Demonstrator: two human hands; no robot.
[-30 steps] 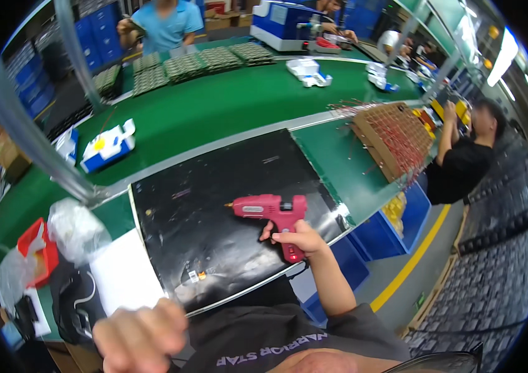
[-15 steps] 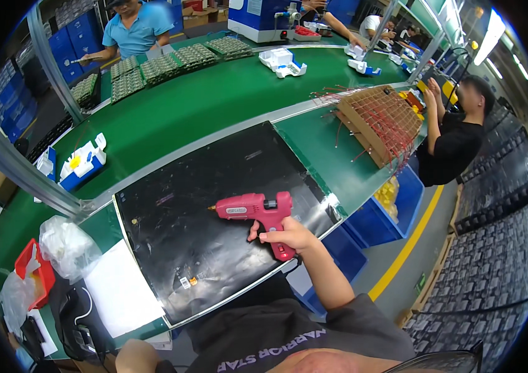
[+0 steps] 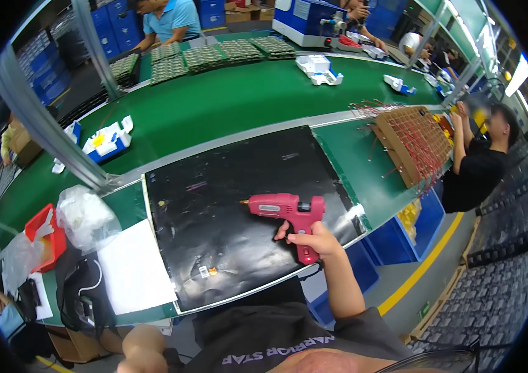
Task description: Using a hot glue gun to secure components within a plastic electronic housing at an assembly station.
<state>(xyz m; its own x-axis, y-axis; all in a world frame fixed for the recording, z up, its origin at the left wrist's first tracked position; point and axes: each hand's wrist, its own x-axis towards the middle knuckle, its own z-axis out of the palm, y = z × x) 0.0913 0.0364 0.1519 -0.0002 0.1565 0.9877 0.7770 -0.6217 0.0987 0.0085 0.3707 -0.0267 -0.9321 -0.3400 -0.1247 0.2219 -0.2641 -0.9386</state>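
Observation:
My right hand (image 3: 311, 239) is wrapped round the handle of a pink hot glue gun (image 3: 282, 206). Its metal nozzle points left, and the gun is over a black mat (image 3: 226, 248) on the bench in front of me. A small white label and an orange one (image 3: 212, 271) lie on the mat near its front edge. Of my left arm, only a bent part (image 3: 143, 347) shows at the lower left; the hand itself is out of sight.
A green conveyor (image 3: 214, 115) crosses beyond the mat, carrying white-and-blue housings (image 3: 319, 69) and green circuit boards (image 3: 226, 53). Right stands a cardboard box with red wires (image 3: 410, 146), near a co-worker in black (image 3: 478, 165). Left lie white paper (image 3: 130, 273), a plastic bag (image 3: 87, 217) and a red bin (image 3: 52, 245).
The whole view has shifted, so the bench and glue gun appear farther right. My right hand keeps its grip on the gun. The person in blue across the conveyor now leans lower.

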